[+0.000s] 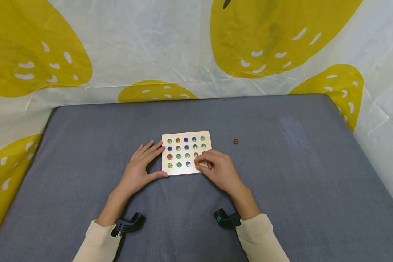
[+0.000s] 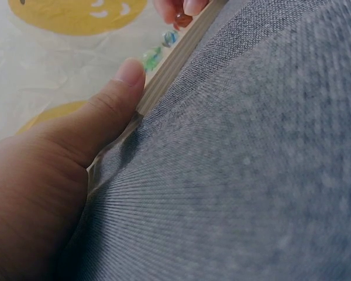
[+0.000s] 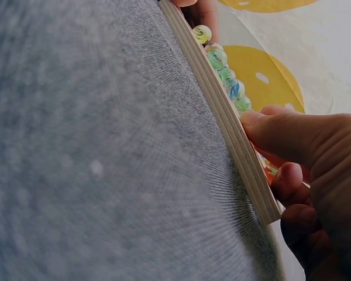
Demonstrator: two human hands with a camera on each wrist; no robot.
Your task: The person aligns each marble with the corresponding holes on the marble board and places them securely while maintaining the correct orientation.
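A pale wooden board (image 1: 166, 171) lies on the grey cloth, with rows of glass marbles in green, blue, red and amber standing on it. My left hand (image 1: 138, 172) rests at its left side, fingers spread along the edge and thumb at the near corner. At the near right part of the board, my right hand (image 1: 218, 168) pinches an orange-brown marble (image 2: 182, 21) between thumb and forefinger, close over the near row. Its other fingers are curled by the board's right edge and cover some marbles there. The layered near edge (image 3: 222, 123) shows in the right wrist view.
A single dark orange marble (image 1: 235, 141) lies on the grey tablecloth (image 1: 298, 182) to the right of the board. Behind the table hangs a white curtain (image 1: 144, 43) with big yellow fruit shapes. Each wrist wears a black camera mount (image 1: 129, 222).
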